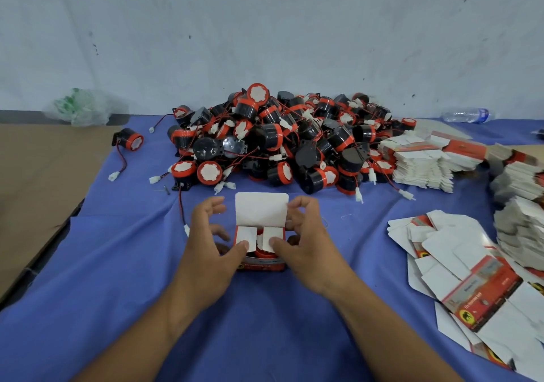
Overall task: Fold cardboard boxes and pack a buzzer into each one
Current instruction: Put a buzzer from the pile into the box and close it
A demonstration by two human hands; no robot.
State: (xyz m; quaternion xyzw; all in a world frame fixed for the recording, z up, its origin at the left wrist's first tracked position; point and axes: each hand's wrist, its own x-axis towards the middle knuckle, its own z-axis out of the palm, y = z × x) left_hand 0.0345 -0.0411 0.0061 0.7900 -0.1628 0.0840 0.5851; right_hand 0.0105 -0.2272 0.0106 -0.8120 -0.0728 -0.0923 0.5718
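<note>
Head view: left hand [209, 240] and right hand [306, 246] grip the box [261, 209], thumbs pressing its flaps [246, 234].

We note a red-and-white box [260, 264] upright on the blue cloth [265, 331], its lid flap [261, 209] standing open. The left hand [210, 246] and right hand [304, 246] grip its sides. Each thumb presses a side flap inward over the orange-topped buzzer [264, 253] inside. A buzzer pile [282, 137] lies behind, with flat box blanks [471, 278] at right.
</note>
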